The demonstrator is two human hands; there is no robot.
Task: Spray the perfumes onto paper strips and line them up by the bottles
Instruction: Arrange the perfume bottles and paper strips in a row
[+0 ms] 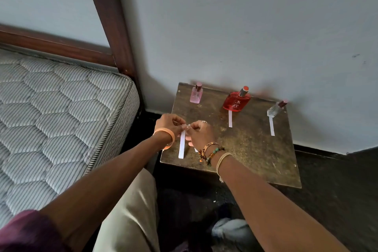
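Three perfume bottles stand along the back of a small wooden table (pixel 255 149): a pink bottle (pixel 196 94) at the left, a red bottle (pixel 236 101) in the middle, a clear bottle (pixel 275 109) at the right. One white paper strip (pixel 230 118) lies before the red bottle and another strip (pixel 271 128) before the clear one. My left hand (pixel 169 124) and my right hand (pixel 201 134) meet over the table's front left, both pinching the top end of a third strip (pixel 181 145) that hangs down. Something white shows under my right palm.
A quilted mattress (pixel 51 118) on a dark wooden bed frame (pixel 114 32) fills the left side, close to the table. A grey wall rises right behind the bottles. The dark floor holds a grey cloth (pixel 229 231) near my knee.
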